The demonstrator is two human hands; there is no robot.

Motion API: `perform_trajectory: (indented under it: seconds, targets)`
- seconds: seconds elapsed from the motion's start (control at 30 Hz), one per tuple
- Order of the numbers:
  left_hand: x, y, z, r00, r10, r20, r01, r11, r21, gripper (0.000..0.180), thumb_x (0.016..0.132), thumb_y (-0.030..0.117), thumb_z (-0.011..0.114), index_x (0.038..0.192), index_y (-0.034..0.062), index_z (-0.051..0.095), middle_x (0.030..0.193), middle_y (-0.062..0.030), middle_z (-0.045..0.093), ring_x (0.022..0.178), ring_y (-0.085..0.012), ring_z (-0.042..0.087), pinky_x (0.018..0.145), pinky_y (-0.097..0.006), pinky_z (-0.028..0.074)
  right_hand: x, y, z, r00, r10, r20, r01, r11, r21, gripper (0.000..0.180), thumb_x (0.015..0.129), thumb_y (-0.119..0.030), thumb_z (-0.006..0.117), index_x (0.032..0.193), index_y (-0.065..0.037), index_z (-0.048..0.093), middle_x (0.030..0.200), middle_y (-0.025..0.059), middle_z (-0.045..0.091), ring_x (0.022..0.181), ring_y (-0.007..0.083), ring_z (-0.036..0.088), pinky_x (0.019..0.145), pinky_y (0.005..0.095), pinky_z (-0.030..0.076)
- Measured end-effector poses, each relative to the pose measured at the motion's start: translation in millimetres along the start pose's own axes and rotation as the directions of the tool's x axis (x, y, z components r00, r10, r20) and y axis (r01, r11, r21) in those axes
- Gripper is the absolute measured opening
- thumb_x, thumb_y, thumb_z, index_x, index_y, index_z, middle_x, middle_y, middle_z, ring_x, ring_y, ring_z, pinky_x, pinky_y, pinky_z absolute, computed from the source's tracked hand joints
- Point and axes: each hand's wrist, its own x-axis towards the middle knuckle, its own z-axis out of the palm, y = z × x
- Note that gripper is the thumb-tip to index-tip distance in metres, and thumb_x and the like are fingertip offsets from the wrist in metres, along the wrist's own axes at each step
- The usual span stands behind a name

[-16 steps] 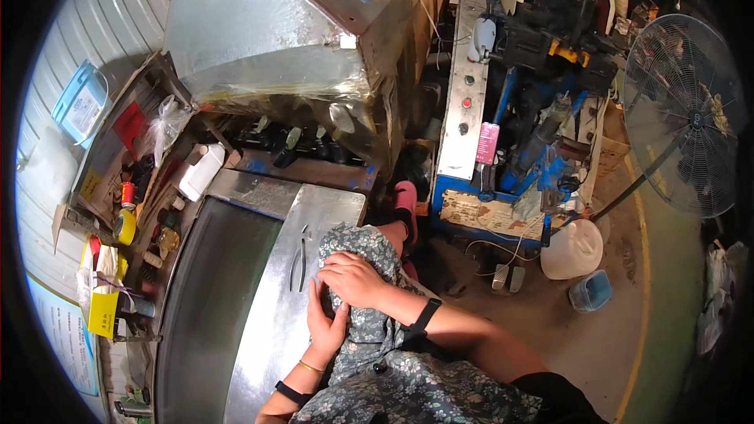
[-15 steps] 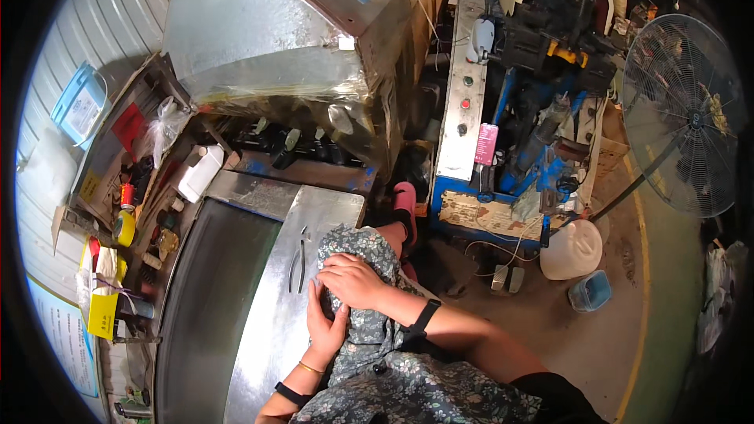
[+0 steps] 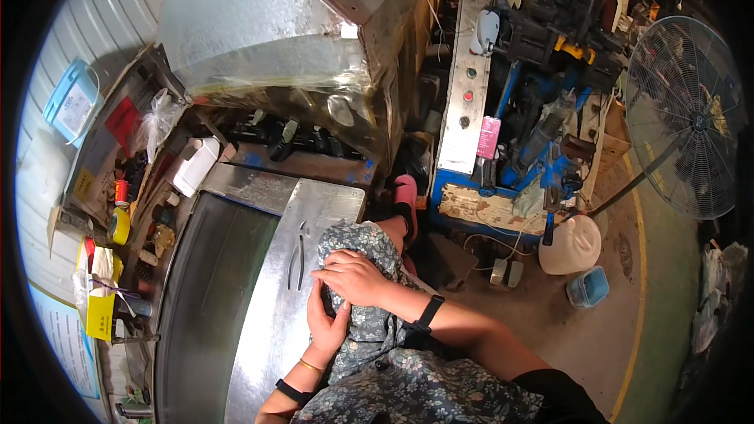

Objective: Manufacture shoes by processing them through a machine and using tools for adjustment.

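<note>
Barely anything's moved in half a second, just the view tilting a touch.
Right hand (image 3: 353,279) is laid over the fingers of the left hand (image 3: 326,326), pressed together on the floral cloth (image 3: 350,237) at the knee; can't tell if they're pinching anything under there. Pliers (image 3: 301,255) lie on the metal desk (image 3: 267,338), just left of both hands, apart from them.
</note>
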Motion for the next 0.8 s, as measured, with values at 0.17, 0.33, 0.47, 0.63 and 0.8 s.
perform_trajectory:
  seconds: [0.17,0.33,0.47,0.63,0.8]
  targets:
    - [-4.1,-6.6,-0.4,0.998,0.023,-0.063,-0.021,1.000,0.023,0.079,0.085,0.026,0.073,0.144,-0.0084,0.034,0.134,-0.0276,0.051,0.124,-0.0396,0.051,0.106,-0.045,0.039,4.5,-5.1,-1.9,1.000,-0.018,-0.014,0.019,0.999,0.032,0.031,0.082,-0.015,0.064,0.112,-0.009,0.069,0.100,0.0055,0.069,0.109,0.0217,0.059,0.100,0.0366,0.041]
    - [-1.6,-10.2,0.1,0.999,0.013,-0.031,-0.013,1.000,-0.007,0.079,0.086,0.029,0.073,0.144,-0.0089,0.035,0.134,-0.0275,0.051,0.123,-0.0398,0.051,0.106,-0.044,0.040,1.3,-1.3,4.1,0.999,0.012,-0.029,-0.012,1.000,0.012,0.031,0.082,-0.015,0.064,0.112,-0.008,0.069,0.100,0.0059,0.069,0.108,0.0223,0.059,0.100,0.0371,0.041]
    - [-2.1,-10.3,-2.3,0.999,0.017,-0.044,-0.018,1.000,-0.009,0.079,0.086,0.030,0.073,0.143,-0.0088,0.036,0.133,-0.0276,0.052,0.123,-0.0399,0.052,0.105,-0.044,0.040,4.4,-3.4,4.7,1.000,-0.002,-0.031,0.002,1.000,0.004,0.032,0.080,-0.014,0.065,0.112,-0.009,0.070,0.099,0.0050,0.069,0.108,0.0230,0.059,0.099,0.0375,0.042]
    - [0.1,-6.5,-4.3,0.999,0.025,-0.020,-0.025,1.000,0.001,0.075,0.085,0.029,0.073,0.141,-0.0082,0.039,0.132,-0.0267,0.052,0.122,-0.0400,0.052,0.105,-0.045,0.039,5.2,-4.3,-0.7,1.000,-0.019,-0.020,0.019,1.000,0.024,0.032,0.078,-0.014,0.066,0.109,-0.010,0.071,0.097,0.0026,0.070,0.108,0.0226,0.060,0.098,0.0373,0.043]
    - [3.4,-11.3,1.1,0.999,0.027,-0.028,-0.027,1.000,0.004,0.074,0.085,0.027,0.073,0.141,-0.0077,0.040,0.133,-0.0264,0.052,0.122,-0.0396,0.051,0.105,-0.045,0.039,7.6,-0.7,-6.3,0.999,-0.026,-0.030,0.026,1.000,0.001,0.032,0.077,-0.015,0.066,0.108,-0.011,0.072,0.098,0.0014,0.070,0.106,0.0208,0.060,0.096,0.0367,0.045]
